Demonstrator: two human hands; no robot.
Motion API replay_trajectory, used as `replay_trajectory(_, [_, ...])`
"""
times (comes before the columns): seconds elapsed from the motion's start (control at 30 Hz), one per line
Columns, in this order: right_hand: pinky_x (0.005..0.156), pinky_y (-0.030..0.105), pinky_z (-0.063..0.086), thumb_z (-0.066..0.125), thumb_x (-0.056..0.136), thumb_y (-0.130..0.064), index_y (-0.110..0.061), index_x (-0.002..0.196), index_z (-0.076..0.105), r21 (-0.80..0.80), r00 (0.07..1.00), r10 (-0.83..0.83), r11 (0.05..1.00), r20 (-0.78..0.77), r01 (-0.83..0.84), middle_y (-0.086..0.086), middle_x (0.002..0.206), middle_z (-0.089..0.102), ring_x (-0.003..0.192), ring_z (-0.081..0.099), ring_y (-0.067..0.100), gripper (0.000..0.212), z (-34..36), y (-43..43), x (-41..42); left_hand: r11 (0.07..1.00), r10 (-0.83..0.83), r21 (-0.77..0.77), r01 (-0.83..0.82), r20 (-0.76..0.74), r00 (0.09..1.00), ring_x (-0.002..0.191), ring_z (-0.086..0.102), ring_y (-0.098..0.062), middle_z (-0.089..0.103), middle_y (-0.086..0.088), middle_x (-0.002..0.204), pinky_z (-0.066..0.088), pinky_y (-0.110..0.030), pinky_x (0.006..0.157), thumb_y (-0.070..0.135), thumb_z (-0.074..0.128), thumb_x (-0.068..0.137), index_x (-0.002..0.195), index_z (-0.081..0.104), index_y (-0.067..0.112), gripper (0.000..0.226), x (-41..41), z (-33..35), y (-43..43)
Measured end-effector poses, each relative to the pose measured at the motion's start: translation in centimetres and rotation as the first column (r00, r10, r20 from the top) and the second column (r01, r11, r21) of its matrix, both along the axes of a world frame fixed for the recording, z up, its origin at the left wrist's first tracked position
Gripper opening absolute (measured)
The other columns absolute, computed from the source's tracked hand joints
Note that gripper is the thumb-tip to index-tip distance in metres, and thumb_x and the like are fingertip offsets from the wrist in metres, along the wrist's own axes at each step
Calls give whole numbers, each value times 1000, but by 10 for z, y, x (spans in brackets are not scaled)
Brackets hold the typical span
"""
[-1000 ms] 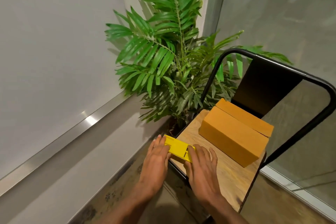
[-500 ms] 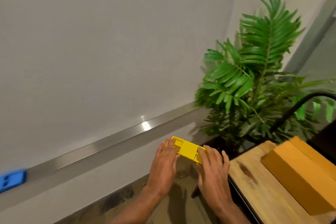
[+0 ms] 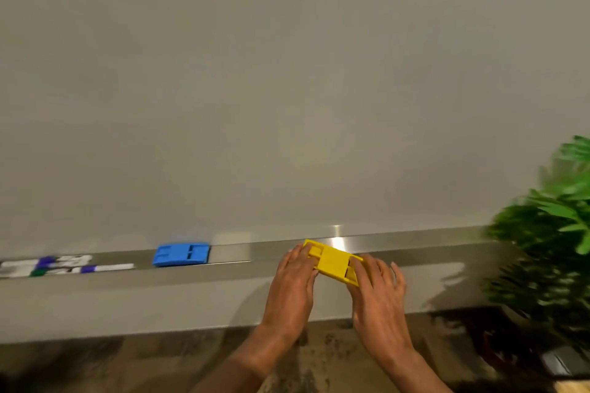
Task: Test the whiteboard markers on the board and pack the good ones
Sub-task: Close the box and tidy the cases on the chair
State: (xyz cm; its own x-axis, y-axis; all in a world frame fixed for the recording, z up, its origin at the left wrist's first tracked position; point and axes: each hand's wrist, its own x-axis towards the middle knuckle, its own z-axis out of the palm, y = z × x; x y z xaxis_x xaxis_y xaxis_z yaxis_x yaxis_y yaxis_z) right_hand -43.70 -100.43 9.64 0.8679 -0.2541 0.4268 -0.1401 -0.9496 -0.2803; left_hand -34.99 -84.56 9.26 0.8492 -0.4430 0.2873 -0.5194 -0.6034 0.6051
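Note:
A flat yellow plastic holder (image 3: 332,261) is held between both hands just in front of the whiteboard's metal ledge (image 3: 415,238). My left hand (image 3: 292,285) grips its left end and my right hand (image 3: 376,293) grips its right end. Several whiteboard markers (image 3: 64,265) with purple and green caps lie on the ledge at the far left, blurred. A blue plastic holder (image 3: 181,254) of the same shape rests on the ledge right of the markers. The whiteboard (image 3: 287,89) fills the upper view and shows no marks.
A green potted palm (image 3: 549,249) stands at the right edge, close to my right hand. A patch of wooden surface (image 3: 573,388) shows at the bottom right corner. Speckled floor (image 3: 319,360) lies below the wall.
My view has swung left from the chair and cardboard box to the whiteboard. Both hands carried the yellow holder from the chair seat up to the ledge. The markers and blue holder came into view.

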Motion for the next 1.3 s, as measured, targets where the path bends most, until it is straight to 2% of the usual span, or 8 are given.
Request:
replay_trajectory(0.2, [112,57,32,73,83,-11,-16,134,55,-36,992,115,993,-44,-117,7,133,55,123,51,29,54,-10,58,67,994,112,17,-111,-60,992,150,28,-8,36,9,159,9,-13,120,16,47,107,151,47,21,44,43,-10,69])
replay_trajectory(0.5, [113,52,33,78,78,-9,-19,133,55,-52,969,220,972,-115,-227,6,135,54,125,51,29,61,-42,118,154,970,233,101,-223,-103,967,157,6,-11,9,9,169,1,-19,124,4,38,107,161,21,23,59,98,-43,133])
replay_trajectory(0.67, [114,50,32,77,78,-8,-20,132,56,-63,960,232,968,-158,-245,5,135,54,125,50,28,60,-64,138,187,952,269,174,-250,-97,958,149,-17,-5,-17,14,160,-20,-13,111,-1,35,105,162,10,23,67,122,-66,153])
replay_trajectory(0.8, [115,49,32,81,74,-9,-20,132,56,-62,954,226,968,-196,-243,6,135,55,125,51,28,64,-83,148,204,934,288,254,-251,-122,950,153,-22,-14,-27,9,156,-25,-19,111,2,33,107,162,1,22,67,135,-82,161])
replay_trajectory(0.9, [113,50,33,86,68,-8,-20,130,58,-57,952,219,970,-212,-236,7,134,57,123,53,29,69,-94,154,213,923,294,293,-247,-126,947,149,-27,-16,-29,6,156,-23,-23,112,4,31,108,162,-4,20,66,142,-92,166])
replay_trajectory(1.07, [113,50,34,87,66,-7,-21,130,56,-37,944,231,968,-236,-247,6,134,57,125,52,29,72,-109,158,225,923,276,311,-227,-125,953,155,-21,-22,-24,1,165,-21,-27,116,7,31,109,162,-4,17,65,148,-114,172])
replay_trajectory(1.2, [112,52,37,88,66,-9,-22,129,56,-11,935,237,969,-264,-249,6,133,57,125,53,29,71,-118,162,228,925,264,292,-244,-32,964,157,-3,-25,-5,-4,168,-3,-37,124,6,49,103,163,13,14,70,152,-135,176])
replay_trajectory(1.3, [112,53,37,88,68,-11,-21,130,57,-1,935,228,971,-272,-237,6,135,57,126,52,30,70,-124,163,228,915,216,358,-188,-40,976,157,-3,-26,-4,-5,169,0,-40,125,2,51,100,162,9,15,75,151,-146,180])
